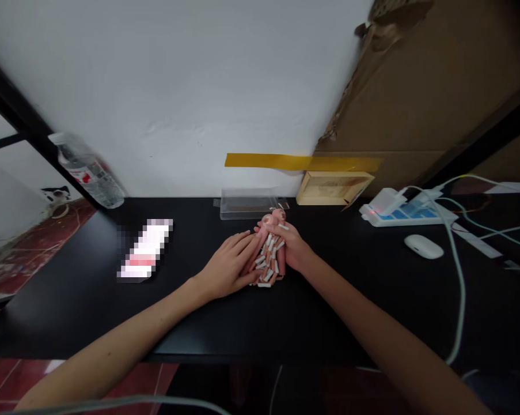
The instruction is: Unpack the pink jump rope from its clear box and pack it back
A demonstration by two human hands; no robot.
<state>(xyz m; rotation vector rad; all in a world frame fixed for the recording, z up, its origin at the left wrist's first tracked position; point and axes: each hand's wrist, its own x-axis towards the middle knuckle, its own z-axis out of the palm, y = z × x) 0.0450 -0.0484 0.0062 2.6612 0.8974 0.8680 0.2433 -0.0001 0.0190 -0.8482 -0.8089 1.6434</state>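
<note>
A bundle of pink tubular pieces with small white tags [269, 258] lies on the black table [329, 300] near its middle. My right hand [295, 248] is closed round the bundle from the right, fingers wrapped over its upper part. My left hand [227, 267] lies flat against the bundle's left side, fingers stretched out along it. A clear plastic box [247, 203] stands just behind the bundle, against the white wall.
A plastic water bottle [88, 170] leans at the back left. A flat blurred packet [145, 249] lies left of my hands. At the right are a small cardboard box [332, 187], a power strip [404, 210] with cables, and a white mouse [424, 246].
</note>
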